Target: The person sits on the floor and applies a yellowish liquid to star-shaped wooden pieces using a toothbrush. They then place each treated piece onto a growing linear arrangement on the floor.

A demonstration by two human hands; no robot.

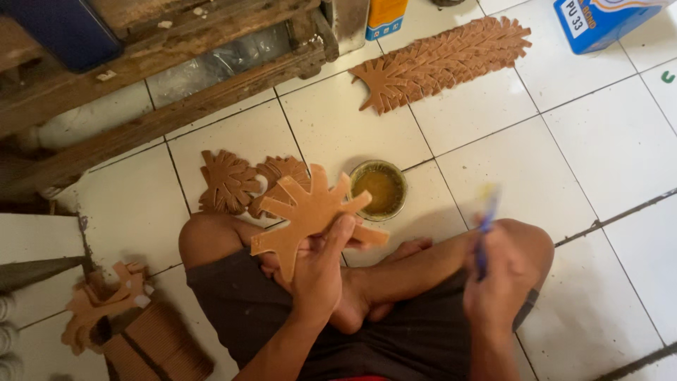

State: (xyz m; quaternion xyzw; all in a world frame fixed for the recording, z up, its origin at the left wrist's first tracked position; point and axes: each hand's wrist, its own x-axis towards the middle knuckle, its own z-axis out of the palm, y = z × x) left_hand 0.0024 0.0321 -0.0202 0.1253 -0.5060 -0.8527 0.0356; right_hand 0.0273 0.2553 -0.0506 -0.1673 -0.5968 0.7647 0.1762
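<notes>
Left grip (319, 271) holds brown cutout (310, 212); tin (379, 189) holds amber glue.

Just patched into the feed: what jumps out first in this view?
The left hand holds up a brown leaf-shaped cutout at centre frame, above the crossed legs. Just behind it on the white tiled floor sits a small round tin of amber glue, while the right hand holds a blurred blue brush. A long overlapping row of the same cutouts lies at the top.
</notes>
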